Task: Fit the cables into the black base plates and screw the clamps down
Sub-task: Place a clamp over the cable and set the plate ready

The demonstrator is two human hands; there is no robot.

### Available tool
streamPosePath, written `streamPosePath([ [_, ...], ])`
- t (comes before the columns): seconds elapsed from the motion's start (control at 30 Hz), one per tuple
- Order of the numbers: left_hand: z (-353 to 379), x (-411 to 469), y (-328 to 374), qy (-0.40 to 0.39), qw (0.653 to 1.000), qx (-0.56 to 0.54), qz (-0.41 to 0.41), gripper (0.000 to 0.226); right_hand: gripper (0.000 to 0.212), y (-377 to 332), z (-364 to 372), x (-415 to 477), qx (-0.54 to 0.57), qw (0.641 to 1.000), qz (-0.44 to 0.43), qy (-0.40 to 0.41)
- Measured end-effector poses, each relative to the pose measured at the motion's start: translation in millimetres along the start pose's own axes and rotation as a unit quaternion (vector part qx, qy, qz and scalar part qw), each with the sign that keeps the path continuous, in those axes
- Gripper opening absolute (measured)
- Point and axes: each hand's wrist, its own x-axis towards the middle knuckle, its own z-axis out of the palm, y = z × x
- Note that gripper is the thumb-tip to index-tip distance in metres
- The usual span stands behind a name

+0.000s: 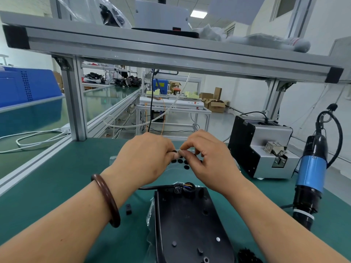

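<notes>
An aluminium frame (152, 50) with a loaded shelf spans the top of the view over a green bench mat (66, 186); at the right on the mat stands a grey and black box machine (266, 149), and just beside it, nearer the edge, a blue and black electric screwdriver (311, 173) stands upright with its cord looping above.

At the near centre lies the black base plate (188, 221), its inner side up, resting partly on a clear plastic bag (151, 211); a black cable (152, 187) enters its far end from the left, and coloured wires (187, 185) curl there inside the plate; a small black clamp (128, 209) lies loose on the mat just left of the plate, apart from it.

Both forearms reach over the plate; the left wrist wears a dark brown bangle (108, 198); the left hand (144, 160) and right hand (210, 160) meet fingertip to fingertip above a clear sheet of black round pads (187, 166); each thumb and forefinger is pressed together, pinching one small dark piece (173, 151) between the two hands, too small to identify; the other fingers curl loosely.
</notes>
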Motion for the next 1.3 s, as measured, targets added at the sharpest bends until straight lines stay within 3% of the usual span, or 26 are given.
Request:
streamPosePath([
  [0.97, 0.3, 2.4, -3.8, -0.045, 0.998, 0.018, -0.029, 0.029, 0.005, -3.6, 2.0, -5.4, -0.004, 0.999, -0.04, -0.032],
  [1.17, 14.3, 2.1, -12.0, -0.012, 0.999, 0.051, -0.015, 0.035, 0.01, -5.9, 0.7, -3.2, 0.053, 0.999, 0.01, -0.001],
  [1.3, 33.7, 2.0, -24.5, -0.06, 0.996, 0.065, -0.017, 0.041, 0.014, -9.2, 0.5, -2.7, 0.103, 0.994, 0.047, -0.006],
])
